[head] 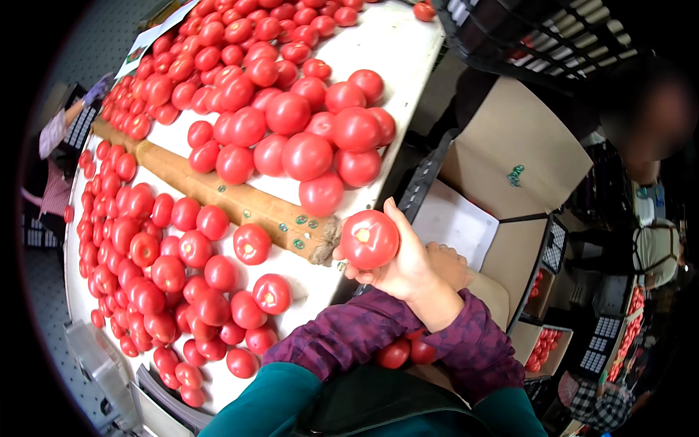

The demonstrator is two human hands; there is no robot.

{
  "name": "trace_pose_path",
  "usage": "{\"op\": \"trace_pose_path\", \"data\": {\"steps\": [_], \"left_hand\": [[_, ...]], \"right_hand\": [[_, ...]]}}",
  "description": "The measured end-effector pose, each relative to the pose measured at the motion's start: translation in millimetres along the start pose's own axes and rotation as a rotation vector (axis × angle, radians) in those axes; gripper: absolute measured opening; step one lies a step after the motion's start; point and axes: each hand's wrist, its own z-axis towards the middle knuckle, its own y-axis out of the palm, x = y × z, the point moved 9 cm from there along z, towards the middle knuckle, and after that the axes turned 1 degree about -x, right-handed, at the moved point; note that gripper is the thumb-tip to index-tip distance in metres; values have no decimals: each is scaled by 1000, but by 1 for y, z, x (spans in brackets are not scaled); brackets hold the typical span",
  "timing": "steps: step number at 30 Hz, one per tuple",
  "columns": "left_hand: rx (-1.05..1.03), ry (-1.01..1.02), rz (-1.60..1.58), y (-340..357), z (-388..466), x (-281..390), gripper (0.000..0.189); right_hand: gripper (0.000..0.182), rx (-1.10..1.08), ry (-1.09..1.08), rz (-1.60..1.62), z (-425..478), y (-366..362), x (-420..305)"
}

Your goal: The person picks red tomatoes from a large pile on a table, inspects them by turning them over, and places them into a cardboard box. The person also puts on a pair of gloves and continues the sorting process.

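Observation:
My forearms cross. My right hand is palm up, fingers curled round a large red tomato with its stem scar facing up. Behind the right wrist, my left hand reaches over an open cardboard box lined with white sheet; what it holds, if anything, is hidden. To the left, many loose tomatoes lie on a white table. A padded brown divider, bearing small green stickers, separates them from another spread of tomatoes. More tomatoes show below my sleeves.
A black plastic crate is at the upper right. Cardboard boxes of tomatoes stand at the lower right. A co-worker's gloved hand is across the table; other people stand at the right. A grey metal fixture adjoins the table's lower-left edge.

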Motion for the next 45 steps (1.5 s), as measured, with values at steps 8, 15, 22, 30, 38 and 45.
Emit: {"op": "trace_pose_path", "data": {"steps": [8, 15, 22, 30, 38, 45], "left_hand": [[63, 14, 55, 0, 2, 1, 47], [158, -8, 98, 0, -3, 2, 43], [170, 11, 134, 2, -5, 3, 42], [218, 48, 123, -6, -9, 4, 40], [234, 43, 135, -6, -9, 6, 39], [270, 30, 136, -7, -9, 6, 41]], "right_hand": [[48, -482, -37, -1019, -27, 77, 35], [27, 578, 421, -2316, -94, -179, -147], [24, 642, 1170, -1512, -183, -371, -81], [17, 311, 1247, -1411, -185, -382, -61], [15, 525, 1160, -1384, -193, -396, -64], [22, 980, 837, -1476, -179, -272, -127]]}}
